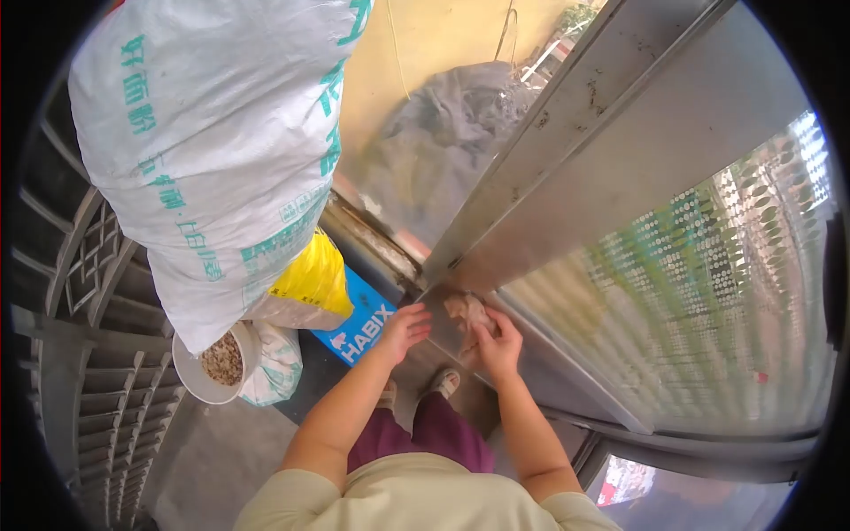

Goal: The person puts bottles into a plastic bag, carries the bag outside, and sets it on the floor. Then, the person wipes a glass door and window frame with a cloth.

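My right hand is closed around a crumpled, pale pinkish-brown rag. The rag rests against or just in front of the lower part of the metal door frame; whether it touches cannot be told. To the left, my left hand has its fingers extended and holds nothing. It hovers over the edge of a blue box printed HABIX. A gap separates my two hands, with my feet visible below them.
A big white woven sack with green lettering fills the upper left. Below it are a yellow bag, a white bucket of grainy material and a smaller sack. A patterned glass panel stands right, a metal grille left.
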`<act>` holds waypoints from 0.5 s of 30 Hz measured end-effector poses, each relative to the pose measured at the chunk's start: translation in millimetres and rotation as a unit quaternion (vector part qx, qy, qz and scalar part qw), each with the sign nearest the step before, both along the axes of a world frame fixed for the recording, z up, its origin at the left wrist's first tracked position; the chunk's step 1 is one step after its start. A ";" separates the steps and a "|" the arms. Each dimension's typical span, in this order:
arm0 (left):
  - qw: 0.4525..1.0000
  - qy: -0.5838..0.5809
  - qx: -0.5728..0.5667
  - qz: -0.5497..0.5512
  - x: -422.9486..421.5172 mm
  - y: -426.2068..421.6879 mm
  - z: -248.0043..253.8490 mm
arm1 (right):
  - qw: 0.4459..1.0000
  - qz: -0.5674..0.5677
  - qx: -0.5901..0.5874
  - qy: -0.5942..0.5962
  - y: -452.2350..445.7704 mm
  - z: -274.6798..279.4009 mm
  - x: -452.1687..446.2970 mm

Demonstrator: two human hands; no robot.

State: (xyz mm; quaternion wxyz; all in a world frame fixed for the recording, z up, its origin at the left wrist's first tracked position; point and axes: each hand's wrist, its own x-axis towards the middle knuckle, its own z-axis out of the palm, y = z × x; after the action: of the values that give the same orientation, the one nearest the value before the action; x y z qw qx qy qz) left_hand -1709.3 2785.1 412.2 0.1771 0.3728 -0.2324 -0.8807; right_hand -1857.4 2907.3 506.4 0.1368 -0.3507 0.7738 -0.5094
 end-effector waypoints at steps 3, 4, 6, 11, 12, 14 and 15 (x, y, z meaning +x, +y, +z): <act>0.996 -0.081 -0.030 0.012 5.3 -16.2 -32.3 | 0.998 -0.010 -0.005 -0.063 -9.5 4.7 -16.9; 0.994 -0.105 -0.038 0.018 5.3 -20.4 -40.7 | 0.998 -0.011 0.011 -0.065 -9.1 1.6 -16.8; 0.986 -0.151 -0.056 0.032 0.0 -31.9 -54.5 | 0.997 -0.011 0.042 -0.065 -7.3 -6.2 -21.3; 0.955 -0.221 -0.200 -0.008 -18.3 -58.9 -120.5 | 0.999 0.013 0.029 -0.041 -1.8 -26.5 -29.8; 0.946 -0.223 -0.233 -0.016 -24.5 -62.9 -121.6 | 0.998 0.013 0.040 -0.038 -1.9 -24.3 -30.2; 0.938 -0.268 -0.216 -0.026 -37.4 -62.8 -122.2 | 0.998 0.012 0.059 -0.032 -2.9 -16.7 -26.9; 0.933 -0.291 -0.208 -0.032 -42.3 -63.5 -111.8 | 0.998 0.013 0.036 -0.054 -1.0 -25.1 -28.1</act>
State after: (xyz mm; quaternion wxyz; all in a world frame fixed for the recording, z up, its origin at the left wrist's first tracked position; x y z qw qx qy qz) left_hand -1751.6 2721.6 300.4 0.1470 0.5597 -0.4636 -0.6709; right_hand -1885.6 2906.3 481.3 0.1978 -0.3278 0.7783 -0.4977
